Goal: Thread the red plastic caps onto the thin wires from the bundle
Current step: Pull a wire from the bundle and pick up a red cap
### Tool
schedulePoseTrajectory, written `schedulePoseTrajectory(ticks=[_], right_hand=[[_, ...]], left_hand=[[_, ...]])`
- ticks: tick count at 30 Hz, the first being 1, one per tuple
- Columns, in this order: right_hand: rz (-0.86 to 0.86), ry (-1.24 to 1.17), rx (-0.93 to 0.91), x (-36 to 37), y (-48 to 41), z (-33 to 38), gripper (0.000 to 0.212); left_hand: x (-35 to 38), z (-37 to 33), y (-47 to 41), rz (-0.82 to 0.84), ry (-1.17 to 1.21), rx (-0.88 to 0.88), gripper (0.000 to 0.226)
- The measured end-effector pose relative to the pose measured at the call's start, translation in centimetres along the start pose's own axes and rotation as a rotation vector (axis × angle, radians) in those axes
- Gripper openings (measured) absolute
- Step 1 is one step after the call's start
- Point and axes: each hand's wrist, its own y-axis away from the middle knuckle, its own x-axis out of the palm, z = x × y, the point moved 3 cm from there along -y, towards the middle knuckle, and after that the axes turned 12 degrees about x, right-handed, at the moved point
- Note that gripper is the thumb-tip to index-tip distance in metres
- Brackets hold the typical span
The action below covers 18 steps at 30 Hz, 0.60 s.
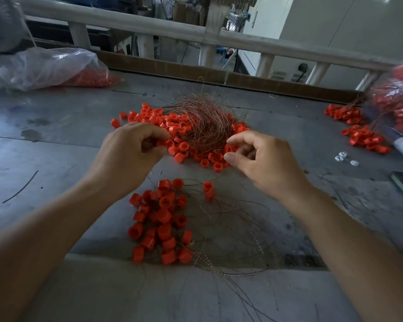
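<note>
Red plastic and coppery wire fill the middle of the dull grey metal surface (56,140). Two bare forearms reach forward from the bottom corners, and the hands meet just short of the wire bundle (205,122).

The left hand (130,152) is palm-down with its fingers curled under. Its grip seems to pinch one red cap (160,143) between thumb and fingertips at the edge of the loose caps (186,145), though the fingers hide most of it. The right hand (261,161) crooks forefinger and thumb toward the bundle with a gap between them, and its other fingers are folded. Whether that grip holds a wire I cannot tell, as the strands are too fine.

A crumpled clear plastic bag (44,63) at far left holds more red caps. A second bag (396,101) at the right edge, blurred, is also full of red, with scattered caps (363,135) and a few small white pieces (342,156) beside it.

The bundle is a springy, nest-like tangle lying on the loose caps, which are short hollow cylinders. Nearer the person lies a second heap of caps (161,219), with thin wires (230,228) fanning out to its right.
</note>
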Motion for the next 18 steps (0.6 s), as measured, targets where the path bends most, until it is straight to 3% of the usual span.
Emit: schedulePoseTrajectory(ticks=[4, 11, 16, 18], right_hand=[[-0.002, 0.003, -0.055, 1.1, -0.3, 0.3, 0.033], [-0.061, -0.041, -0.146, 1.7, -0.4, 0.7, 0.013], [-0.191, -0.213, -0.202, 0.2, -0.1, 1.0, 0.012], [-0.171, -0.363, -0.216, -0.3, 0.4, 1.3, 0.009]], left_hand=[[0.4, -1.0, 0.4, 0.017, 0.056, 0.039, 0.022], [0.3, -1.4, 0.6, 0.048, 0.112, 0.061, 0.032], [0.3, -1.8, 0.7, 0.045, 0.155, 0.081, 0.038], [0.2, -2.1, 0.8, 0.047, 0.193, 0.105, 0.043]])
